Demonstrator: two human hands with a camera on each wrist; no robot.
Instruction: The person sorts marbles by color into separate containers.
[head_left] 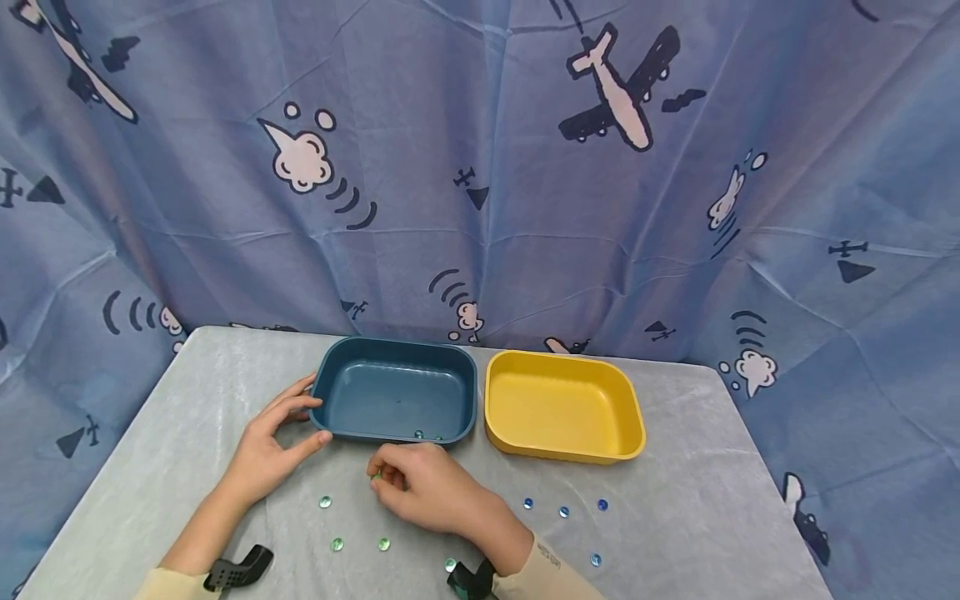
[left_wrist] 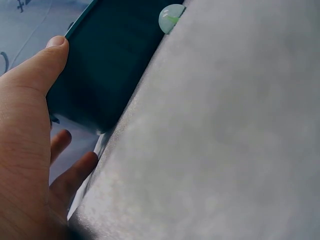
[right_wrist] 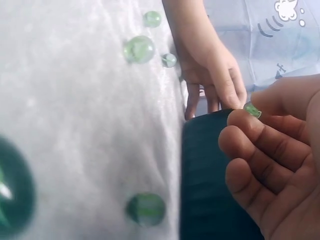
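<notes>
My right hand (head_left: 431, 487) pinches a small green glass marble (right_wrist: 253, 110) between thumb and forefinger, just in front of the dark blue tray (head_left: 318, 417). The other fingers of that hand curl loosely below it in the right wrist view. At the tray's left end, my left hand (head_left: 262, 450) rests its spread fingers and thumb against the side and rim. Inside the tray, two small marbles (head_left: 418, 434) lie by the front wall. Several green marbles (head_left: 337, 544) are scattered on the table in front, between and beside my forearms.
A yellow tray (head_left: 566, 456) stands right of the blue one, with a narrow gap between them. Several blue marbles (head_left: 564, 512) lie in front of it. The table (head_left: 712, 500) has a pale grey cloth; a blue patterned curtain (head_left: 480, 167) hangs behind its far edge.
</notes>
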